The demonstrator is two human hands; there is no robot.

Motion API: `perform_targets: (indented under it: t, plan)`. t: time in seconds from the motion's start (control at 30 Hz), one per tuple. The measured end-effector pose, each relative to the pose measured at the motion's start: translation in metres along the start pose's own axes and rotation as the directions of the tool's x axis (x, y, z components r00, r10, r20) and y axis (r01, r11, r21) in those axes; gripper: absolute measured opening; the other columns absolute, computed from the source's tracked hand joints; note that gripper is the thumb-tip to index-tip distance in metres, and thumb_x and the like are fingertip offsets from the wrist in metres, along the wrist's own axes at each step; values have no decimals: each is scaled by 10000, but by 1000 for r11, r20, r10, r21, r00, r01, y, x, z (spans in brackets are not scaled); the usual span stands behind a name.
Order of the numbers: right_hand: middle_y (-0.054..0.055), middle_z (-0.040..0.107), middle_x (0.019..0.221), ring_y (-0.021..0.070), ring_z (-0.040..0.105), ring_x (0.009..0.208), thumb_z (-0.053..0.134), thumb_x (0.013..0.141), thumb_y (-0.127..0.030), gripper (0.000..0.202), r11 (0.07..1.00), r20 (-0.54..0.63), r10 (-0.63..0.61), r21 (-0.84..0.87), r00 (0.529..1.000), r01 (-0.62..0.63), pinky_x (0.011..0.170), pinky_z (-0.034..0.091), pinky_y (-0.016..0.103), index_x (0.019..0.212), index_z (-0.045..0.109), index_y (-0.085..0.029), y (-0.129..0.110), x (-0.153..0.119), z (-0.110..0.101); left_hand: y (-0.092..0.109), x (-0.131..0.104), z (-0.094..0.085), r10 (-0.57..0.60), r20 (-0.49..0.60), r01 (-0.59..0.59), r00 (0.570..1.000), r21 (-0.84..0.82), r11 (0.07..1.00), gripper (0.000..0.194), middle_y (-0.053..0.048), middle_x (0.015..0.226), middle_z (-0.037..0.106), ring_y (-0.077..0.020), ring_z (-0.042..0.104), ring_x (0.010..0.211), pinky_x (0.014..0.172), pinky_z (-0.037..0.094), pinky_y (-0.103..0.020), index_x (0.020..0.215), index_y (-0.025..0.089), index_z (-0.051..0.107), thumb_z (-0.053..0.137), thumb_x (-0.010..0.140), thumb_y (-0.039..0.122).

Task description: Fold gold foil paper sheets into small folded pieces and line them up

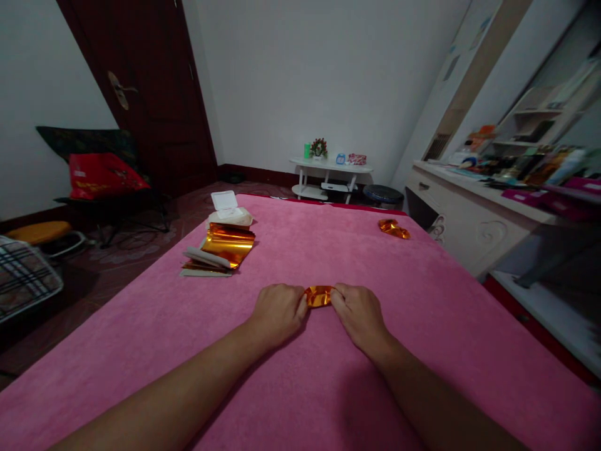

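Note:
Between my hands, just above or on the pink cloth (300,250), is a small folded piece of shiny gold foil paper (320,296). My left hand (280,311) is closed on its left end, and my right hand (360,313) grips its right end. The fingertips are mostly hidden behind the knuckles and thumbs. Farther left lies a stack of gold foil sheets (230,243), partly curled, with pale backing showing. Another shaped gold foil piece (394,228) rests near the far right corner of the cloth.
Behind the stack stands an open white plastic box (228,205). A white dresser (479,207) with bottles runs along the right side. Beyond the far edge are a small white table (328,166) and a dark round stool (383,195). A red bag (104,175) sits on a chair at left.

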State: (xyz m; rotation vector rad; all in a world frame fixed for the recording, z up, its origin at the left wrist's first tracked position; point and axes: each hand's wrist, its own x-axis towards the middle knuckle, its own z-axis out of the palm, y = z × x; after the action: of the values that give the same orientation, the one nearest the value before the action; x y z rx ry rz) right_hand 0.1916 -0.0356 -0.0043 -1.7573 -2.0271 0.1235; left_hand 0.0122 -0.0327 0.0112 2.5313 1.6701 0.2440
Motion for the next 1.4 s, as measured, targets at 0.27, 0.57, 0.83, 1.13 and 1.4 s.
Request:
perform_targets:
  t: [0.27, 0.57, 0.83, 1.13, 1.4]
  plan:
    - [-12, 508, 498, 114, 459, 479, 415, 806, -211, 308, 978, 35, -135, 164, 990, 127, 518, 255, 249, 509, 495, -187, 1, -1, -1, -6, 2, 2, -33, -24, 34, 999, 37, 999, 395, -112, 828, 718, -256, 672, 753, 633, 431, -322, 873, 178, 683, 319, 910, 326]
    - [-22, 469, 491, 114, 458, 483, 390, 821, -249, 322, 943, 58, -37, 333, 998, 16, 507, 287, 231, 510, 452, -193, 2, 1, 0, -5, 0, 0, 41, -28, -40, 999, 34, 999, 391, -113, 788, 714, -254, 670, 718, 607, 416, -319, 841, 177, 681, 320, 905, 313]
    - [5, 569, 573, 133, 519, 548, 407, 859, -299, 302, 984, 62, -25, 179, 998, 14, 539, 293, 237, 616, 554, -195, -1, 4, -3, -8, 1, 0, -15, -36, 15, 999, 2, 1000, 439, -97, 787, 715, -238, 666, 720, 591, 386, -298, 828, 184, 685, 289, 933, 341]
    - [-6, 511, 508, 104, 443, 474, 376, 871, -259, 364, 987, 50, -110, 120, 993, 104, 518, 229, 256, 528, 466, -179, -2, -3, -1, -6, 3, 4, 29, -87, -27, 996, 27, 999, 521, -86, 770, 718, -234, 668, 705, 583, 376, -298, 790, 184, 678, 233, 964, 392]
    - [-9, 492, 499, 96, 434, 463, 353, 894, -283, 393, 937, 43, -247, 267, 968, 227, 519, 257, 242, 524, 435, -181, -3, -4, 2, -4, 3, 5, 3, -96, -2, 995, 12, 1000, 533, -93, 757, 719, -241, 667, 692, 569, 363, -299, 770, 182, 680, 229, 964, 389]
